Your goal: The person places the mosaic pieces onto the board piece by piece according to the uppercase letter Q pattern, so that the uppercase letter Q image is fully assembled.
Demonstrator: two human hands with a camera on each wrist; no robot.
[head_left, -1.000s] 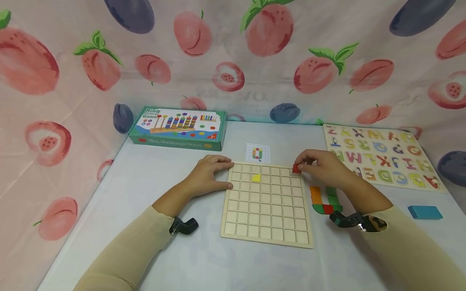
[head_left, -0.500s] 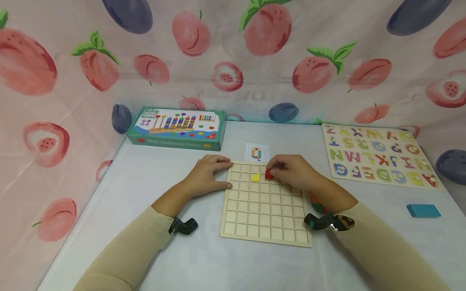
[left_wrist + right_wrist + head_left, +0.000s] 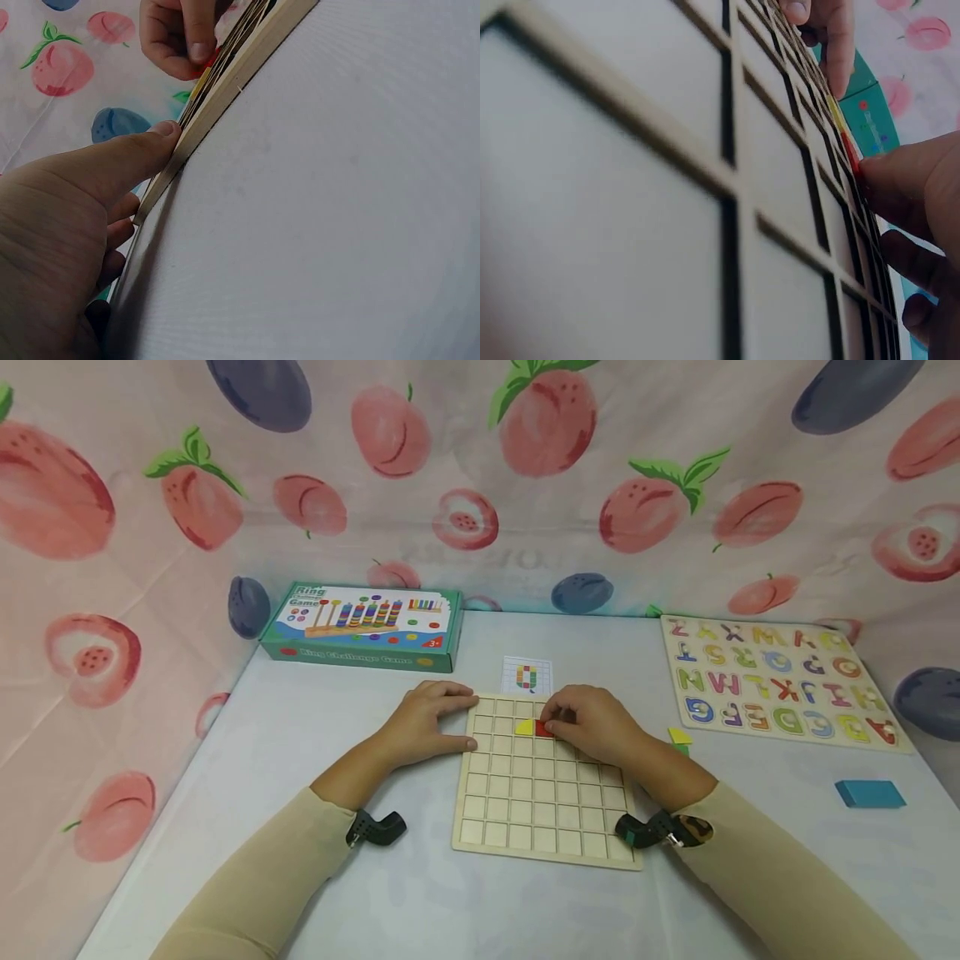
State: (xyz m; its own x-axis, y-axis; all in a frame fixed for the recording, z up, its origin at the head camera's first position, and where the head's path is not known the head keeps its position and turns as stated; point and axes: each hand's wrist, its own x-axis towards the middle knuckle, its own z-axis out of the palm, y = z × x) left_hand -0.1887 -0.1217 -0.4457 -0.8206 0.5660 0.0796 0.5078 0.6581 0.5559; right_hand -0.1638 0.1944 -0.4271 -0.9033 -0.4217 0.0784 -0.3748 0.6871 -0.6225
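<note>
My right hand [image 3: 596,722] pinches a small red square tile [image 3: 543,729] between thumb and fingers, right at a cell of the wooden grid board [image 3: 543,793]. Beside that tile, on its left, a yellow tile with one rounded corner [image 3: 523,727] sits in the board's second row. My left hand [image 3: 423,722] rests against the board's left edge, its thumb and fingers spread apart. In the left wrist view the left thumb [image 3: 142,154] touches the board's rim. The right wrist view shows the red tile [image 3: 850,154] at my right fingertips.
Behind the board lies a pattern card [image 3: 527,676]. A green game box [image 3: 363,627] stands back left, and an alphabet puzzle board [image 3: 780,681] lies back right. Yellow [image 3: 679,736] and green [image 3: 681,749] pieces show beyond my right forearm. A blue block [image 3: 870,793] lies far right.
My right hand has carried the red tile left from the board's upper right corner to beside the yellow tile. The forearm now covers most loose pieces at right. The left hand stays put.
</note>
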